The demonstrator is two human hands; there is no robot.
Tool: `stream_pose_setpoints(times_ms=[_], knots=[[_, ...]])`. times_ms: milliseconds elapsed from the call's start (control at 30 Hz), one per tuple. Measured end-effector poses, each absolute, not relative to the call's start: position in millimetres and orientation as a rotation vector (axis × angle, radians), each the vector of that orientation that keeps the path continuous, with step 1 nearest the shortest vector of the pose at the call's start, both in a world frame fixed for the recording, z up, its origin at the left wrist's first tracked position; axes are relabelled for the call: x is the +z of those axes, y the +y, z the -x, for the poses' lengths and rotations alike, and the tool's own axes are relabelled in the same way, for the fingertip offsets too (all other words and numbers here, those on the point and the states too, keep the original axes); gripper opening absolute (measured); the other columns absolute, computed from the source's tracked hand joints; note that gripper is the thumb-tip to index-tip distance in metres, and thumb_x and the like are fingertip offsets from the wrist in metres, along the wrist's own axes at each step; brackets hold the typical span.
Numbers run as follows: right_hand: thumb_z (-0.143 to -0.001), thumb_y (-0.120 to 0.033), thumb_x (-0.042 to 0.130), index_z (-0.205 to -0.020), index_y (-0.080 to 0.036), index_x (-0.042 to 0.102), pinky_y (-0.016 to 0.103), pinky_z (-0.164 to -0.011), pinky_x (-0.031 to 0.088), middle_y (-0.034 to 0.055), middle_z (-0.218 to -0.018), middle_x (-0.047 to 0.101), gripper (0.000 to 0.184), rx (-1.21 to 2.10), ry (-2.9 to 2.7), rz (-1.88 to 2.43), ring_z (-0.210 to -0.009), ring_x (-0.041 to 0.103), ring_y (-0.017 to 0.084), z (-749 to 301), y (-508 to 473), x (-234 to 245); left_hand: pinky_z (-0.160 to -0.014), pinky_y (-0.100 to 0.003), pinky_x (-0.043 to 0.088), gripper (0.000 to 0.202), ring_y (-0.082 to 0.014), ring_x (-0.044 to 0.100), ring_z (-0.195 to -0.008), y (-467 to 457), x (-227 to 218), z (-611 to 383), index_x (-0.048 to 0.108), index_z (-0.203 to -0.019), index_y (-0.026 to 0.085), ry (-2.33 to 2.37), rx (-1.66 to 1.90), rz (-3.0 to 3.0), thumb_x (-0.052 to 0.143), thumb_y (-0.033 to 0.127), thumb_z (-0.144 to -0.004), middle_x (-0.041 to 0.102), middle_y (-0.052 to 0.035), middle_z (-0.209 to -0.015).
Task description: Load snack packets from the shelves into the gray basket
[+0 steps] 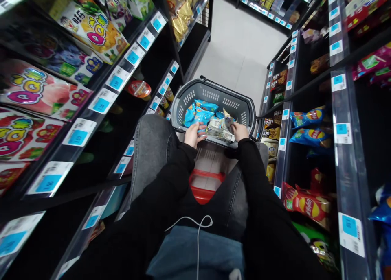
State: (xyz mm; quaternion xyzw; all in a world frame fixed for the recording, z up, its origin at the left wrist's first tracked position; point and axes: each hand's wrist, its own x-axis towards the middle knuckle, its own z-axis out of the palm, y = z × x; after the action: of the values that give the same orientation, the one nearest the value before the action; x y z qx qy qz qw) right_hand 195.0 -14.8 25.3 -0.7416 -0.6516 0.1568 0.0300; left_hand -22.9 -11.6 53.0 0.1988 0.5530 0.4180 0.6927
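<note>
A grey plastic shopping basket (214, 84) stands on the floor between my knees. Blue snack bags (201, 112) fill its left part, and pale beige and silvery snack packets (215, 127) lie toward the right. My right hand (240, 131) pinches a small beige snack packet (228, 120) that stands tilted over the basket's right half. At the front rim, my left hand (194, 134) is beside the blue bags with its fingers apart and nothing in them.
Shelves of QQ candy bags (94, 27) rise on my left. To the right are shelves with blue chip bags (308, 125) and red chip bags (308, 204). A red stool (203, 194) shows between my legs. Pale tiled floor (233, 40) stretches ahead.
</note>
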Motion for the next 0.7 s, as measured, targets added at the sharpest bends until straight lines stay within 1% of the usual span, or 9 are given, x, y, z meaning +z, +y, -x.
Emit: stream_pose_setpoints(times_ms=[67, 133, 200, 300, 367, 467, 533, 600, 700], knots=[[-0.093, -0.034, 0.029, -0.109, -0.023, 0.059, 0.026, -0.075, 0.041, 0.0070, -0.102, 0.065, 0.036, 0.542, -2.158, 2.297, -0.092, 0.059, 0.019, -188.1, -4.5, 11.9, -0.055, -0.022, 0.052, 0.022, -0.0059, 0.055, -0.051, -12.9, 51.2, 21.1, 0.056, -0.091, 0.014, 1.213, 0.894, -0.477, 0.049, 0.033, -0.084, 0.066, -0.0050, -0.082], [-0.094, -0.036, 0.026, -0.112, -0.022, 0.058, 0.028, -0.075, 0.042, 0.0096, -0.104, 0.064, 0.039, 0.562, -2.340, 2.317, -0.095, 0.058, 0.021, -182.5, 4.0, 0.9, -0.055, -0.022, 0.052, 0.021, -0.0059, 0.056, -0.052, -13.5, 49.4, 19.6, 0.057, -0.090, 0.014, 1.210, 0.847, -0.479, 0.050, 0.033, -0.084, 0.066, -0.0051, -0.083], [-0.093, -0.035, 0.029, -0.110, -0.019, 0.059, 0.031, -0.077, 0.042, 0.0132, -0.104, 0.063, 0.038, 0.577, -2.492, 2.308, -0.097, 0.057, 0.023, -177.5, 10.0, -8.8, -0.054, -0.021, 0.052, 0.021, -0.0060, 0.056, -0.053, -13.4, 47.8, 18.1, 0.058, -0.090, 0.013, 1.214, 0.807, -0.462, 0.049, 0.031, -0.084, 0.066, -0.0054, -0.085], [-0.090, -0.027, 0.037, -0.103, -0.015, 0.063, 0.034, -0.080, 0.042, 0.0160, -0.101, 0.063, 0.031, 0.665, -2.606, 2.217, -0.101, 0.056, 0.025, -168.9, 13.2, -23.7, -0.055, -0.023, 0.052, 0.021, -0.0068, 0.057, -0.055, -12.7, 45.0, 15.1, 0.059, -0.090, 0.013, 1.208, 0.759, -0.433, 0.048, 0.031, -0.084, 0.066, -0.0059, -0.088], [-0.089, -0.020, 0.036, -0.103, -0.013, 0.063, 0.035, -0.082, 0.041, 0.0166, -0.102, 0.063, 0.031, 0.723, -2.652, 2.154, -0.104, 0.054, 0.026, -162.0, 12.4, -33.2, -0.056, -0.023, 0.053, 0.022, -0.0074, 0.058, -0.056, -12.0, 42.5, 12.4, 0.060, -0.090, 0.013, 1.203, 0.724, -0.423, 0.050, 0.032, -0.083, 0.066, -0.0062, -0.088], [-0.089, -0.022, 0.036, -0.107, -0.012, 0.061, 0.037, -0.086, 0.041, 0.0174, -0.108, 0.061, 0.032, 0.771, -2.653, 2.107, -0.110, 0.049, 0.027, -150.6, 10.8, -41.9, -0.055, -0.023, 0.053, 0.022, -0.0079, 0.058, -0.055, -10.8, 38.0, 8.4, 0.061, -0.090, 0.013, 1.206, 0.670, -0.413, 0.053, 0.032, -0.080, 0.066, -0.0064, -0.086], [-0.089, -0.024, 0.039, -0.107, -0.011, 0.060, 0.037, -0.087, 0.041, 0.0173, -0.108, 0.061, 0.031, 0.831, -2.631, 2.094, -0.109, 0.050, 0.027, -142.6, 11.7, -41.1, -0.055, -0.023, 0.053, 0.021, -0.0082, 0.058, -0.055, -10.2, 35.5, 6.1, 0.061, -0.090, 0.013, 1.208, 0.633, -0.415, 0.054, 0.030, -0.080, 0.067, -0.0067, -0.086], [-0.087, -0.023, 0.042, -0.108, -0.010, 0.060, 0.037, -0.085, 0.041, 0.0163, -0.106, 0.062, 0.030, 0.952, -2.587, 2.095, -0.103, 0.055, 0.026, -136.8, 14.9, -33.1, -0.056, -0.023, 0.053, 0.021, -0.0086, 0.059, -0.057, -10.0, 34.2, 4.7, 0.062, -0.090, 0.013, 1.212, 0.599, -0.424, 0.054, 0.029, -0.079, 0.067, -0.0070, -0.087], [-0.083, -0.027, 0.048, -0.111, -0.012, 0.059, 0.034, -0.082, 0.043, 0.0148, -0.103, 0.063, 0.033, 1.092, -2.490, 2.117, -0.096, 0.059, 0.023, -146.0, 22.9, -6.4, -0.057, -0.022, 0.053, 0.022, -0.0089, 0.060, -0.059, -9.7, 33.8, 4.3, 0.062, -0.091, 0.013, 1.247, 0.569, -0.444, 0.055, 0.029, -0.078, 0.067, -0.0071, -0.088]])
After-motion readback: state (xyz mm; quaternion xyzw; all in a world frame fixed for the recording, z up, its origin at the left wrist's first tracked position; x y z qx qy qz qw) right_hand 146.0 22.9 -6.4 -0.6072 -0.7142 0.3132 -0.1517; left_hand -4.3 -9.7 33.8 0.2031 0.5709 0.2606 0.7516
